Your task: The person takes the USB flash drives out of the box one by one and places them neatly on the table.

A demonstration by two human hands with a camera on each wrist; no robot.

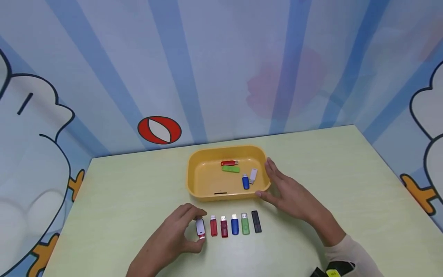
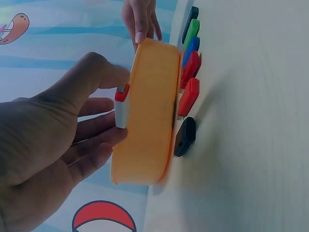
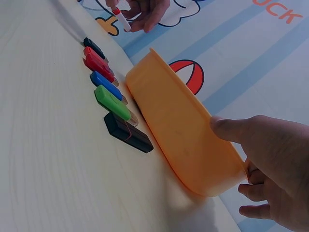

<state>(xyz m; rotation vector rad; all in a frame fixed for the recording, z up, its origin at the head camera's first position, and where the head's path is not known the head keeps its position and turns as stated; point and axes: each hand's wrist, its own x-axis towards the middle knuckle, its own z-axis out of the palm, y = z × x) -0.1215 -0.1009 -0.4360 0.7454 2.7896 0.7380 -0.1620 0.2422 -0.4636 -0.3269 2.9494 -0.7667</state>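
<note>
Left hand (image 1: pixel 173 232) pinches a white-and-red USB stick (image 1: pixel 200 227) end to end, long axis front-to-back, before the left part of the yellow tray (image 1: pixel 204 181); right hand (image 1: pixel 292 196), farther off, fingers spread, touches the tray's right end

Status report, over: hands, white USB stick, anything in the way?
Left hand pinching white USB stick above the table. Right hand touching yellow tray rim. Other USB sticks on the table before the tray; no obstruction visible.

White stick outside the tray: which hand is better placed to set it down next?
Probably left: the left hand already pinches the white stick, while the right hand touches the right side of the tray, away from the stick.
</note>
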